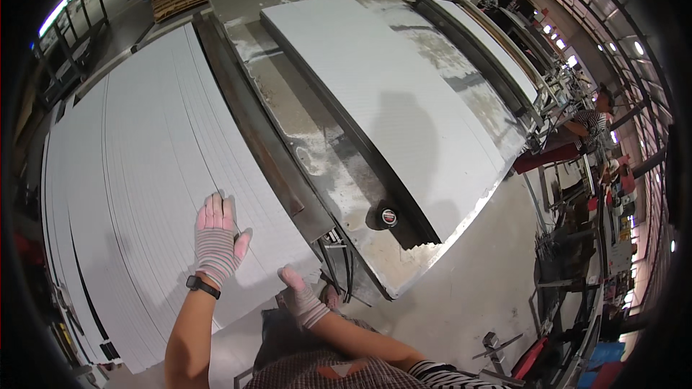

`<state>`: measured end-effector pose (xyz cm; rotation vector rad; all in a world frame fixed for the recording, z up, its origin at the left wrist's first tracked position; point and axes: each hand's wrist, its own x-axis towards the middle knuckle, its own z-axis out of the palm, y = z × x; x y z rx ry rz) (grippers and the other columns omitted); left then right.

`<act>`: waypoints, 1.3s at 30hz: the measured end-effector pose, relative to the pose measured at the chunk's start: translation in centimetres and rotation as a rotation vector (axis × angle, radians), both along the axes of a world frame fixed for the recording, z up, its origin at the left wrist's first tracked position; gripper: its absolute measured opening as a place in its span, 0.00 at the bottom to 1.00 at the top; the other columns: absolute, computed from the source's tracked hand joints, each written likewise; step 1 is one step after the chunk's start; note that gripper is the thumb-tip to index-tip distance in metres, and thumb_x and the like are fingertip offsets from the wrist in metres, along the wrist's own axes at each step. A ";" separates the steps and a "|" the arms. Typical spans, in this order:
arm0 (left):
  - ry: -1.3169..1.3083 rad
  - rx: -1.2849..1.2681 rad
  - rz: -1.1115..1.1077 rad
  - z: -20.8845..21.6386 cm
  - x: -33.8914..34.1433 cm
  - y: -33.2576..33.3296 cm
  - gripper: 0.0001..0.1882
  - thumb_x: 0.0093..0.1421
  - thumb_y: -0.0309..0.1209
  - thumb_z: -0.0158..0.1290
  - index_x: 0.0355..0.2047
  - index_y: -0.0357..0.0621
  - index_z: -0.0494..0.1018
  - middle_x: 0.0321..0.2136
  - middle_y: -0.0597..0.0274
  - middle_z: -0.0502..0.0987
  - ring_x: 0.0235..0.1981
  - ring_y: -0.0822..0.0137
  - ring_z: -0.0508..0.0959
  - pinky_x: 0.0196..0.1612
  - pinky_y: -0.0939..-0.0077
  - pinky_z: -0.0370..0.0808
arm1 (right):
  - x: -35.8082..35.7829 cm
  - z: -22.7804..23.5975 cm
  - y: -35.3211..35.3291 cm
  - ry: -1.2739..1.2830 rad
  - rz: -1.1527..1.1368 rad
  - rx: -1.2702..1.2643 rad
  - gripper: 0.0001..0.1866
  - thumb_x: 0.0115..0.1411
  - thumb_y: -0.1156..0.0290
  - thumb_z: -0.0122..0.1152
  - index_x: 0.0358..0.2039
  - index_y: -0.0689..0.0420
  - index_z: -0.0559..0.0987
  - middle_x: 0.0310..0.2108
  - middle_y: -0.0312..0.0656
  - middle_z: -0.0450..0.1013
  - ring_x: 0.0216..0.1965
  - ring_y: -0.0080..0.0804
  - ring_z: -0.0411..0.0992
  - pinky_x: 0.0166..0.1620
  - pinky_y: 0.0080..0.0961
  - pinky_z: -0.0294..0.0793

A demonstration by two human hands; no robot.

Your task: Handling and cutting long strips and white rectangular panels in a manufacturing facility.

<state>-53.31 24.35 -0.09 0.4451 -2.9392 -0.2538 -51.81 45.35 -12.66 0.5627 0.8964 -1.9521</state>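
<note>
A big stack of flat white sheets lies to the left of the grey metal bench. The left hand, in a striped glove, rests flat and open on the stack. The right hand touches the stack's near edge, gripping nothing.

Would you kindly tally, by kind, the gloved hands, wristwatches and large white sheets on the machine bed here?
Gloved hands: 2, left hand and right hand
Black wristwatch: 1
White sheet on machine bed: 1
Stack of white sheets: 1
Total: 5
</note>
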 end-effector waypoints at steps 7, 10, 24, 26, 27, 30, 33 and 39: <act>-0.014 -0.058 0.001 -2.6 3.7 6.8 0.46 0.53 0.44 0.59 0.64 0.29 0.55 0.64 0.37 0.56 0.67 0.44 0.54 0.70 0.53 0.51 | 3.2 -0.8 6.9 0.112 0.039 -0.026 0.38 0.51 0.51 0.75 0.58 0.56 0.72 0.53 0.34 0.72 0.56 0.27 0.66 0.65 0.32 0.54; -0.026 -0.036 0.003 -3.6 5.9 10.6 0.47 0.52 0.43 0.59 0.65 0.28 0.54 0.64 0.37 0.55 0.67 0.43 0.53 0.70 0.52 0.50 | 5.1 -1.5 10.6 0.161 0.003 -0.037 0.37 0.51 0.53 0.75 0.57 0.57 0.72 0.52 0.34 0.72 0.55 0.26 0.66 0.63 0.31 0.58; -0.021 -0.035 -0.002 -8.1 19.7 36.5 0.48 0.52 0.46 0.58 0.65 0.28 0.52 0.66 0.36 0.53 0.68 0.43 0.52 0.70 0.50 0.48 | 19.1 -6.1 36.2 0.204 -0.059 0.012 0.39 0.49 0.53 0.77 0.56 0.60 0.71 0.49 0.34 0.72 0.51 0.26 0.68 0.58 0.27 0.64; -0.015 -0.057 -0.017 -8.7 22.3 40.8 0.49 0.52 0.46 0.58 0.66 0.28 0.51 0.66 0.36 0.53 0.68 0.43 0.52 0.70 0.50 0.48 | 21.6 -6.9 40.7 0.127 0.011 0.093 0.40 0.49 0.53 0.77 0.56 0.60 0.70 0.49 0.35 0.72 0.51 0.26 0.68 0.57 0.27 0.65; -0.024 -0.065 -0.016 -8.9 23.6 43.1 0.49 0.53 0.46 0.58 0.66 0.28 0.51 0.66 0.36 0.53 0.68 0.42 0.52 0.70 0.50 0.48 | 22.9 -7.4 43.1 0.146 0.007 0.060 0.40 0.49 0.52 0.77 0.56 0.60 0.70 0.50 0.35 0.72 0.51 0.26 0.68 0.56 0.26 0.65; -0.019 -0.004 0.002 -9.3 28.0 50.4 0.48 0.51 0.42 0.59 0.65 0.26 0.53 0.65 0.34 0.53 0.68 0.41 0.52 0.70 0.49 0.47 | 27.6 -9.0 50.4 0.168 0.034 0.060 0.42 0.48 0.51 0.77 0.57 0.60 0.70 0.50 0.36 0.72 0.52 0.27 0.67 0.57 0.26 0.64; 0.019 -0.027 -0.036 -9.4 32.0 56.8 0.48 0.51 0.42 0.59 0.65 0.26 0.53 0.65 0.34 0.53 0.68 0.41 0.52 0.70 0.49 0.47 | 31.4 -11.0 56.4 0.217 0.057 0.117 0.36 0.50 0.50 0.75 0.53 0.58 0.73 0.47 0.34 0.73 0.48 0.25 0.68 0.53 0.27 0.65; -0.002 -0.058 -0.031 -10.5 39.9 69.8 0.48 0.52 0.44 0.59 0.65 0.27 0.52 0.65 0.36 0.55 0.68 0.42 0.53 0.70 0.50 0.48 | 39.6 -12.5 68.9 0.227 -0.048 0.030 0.31 0.53 0.54 0.74 0.52 0.59 0.75 0.48 0.33 0.73 0.50 0.25 0.69 0.56 0.28 0.66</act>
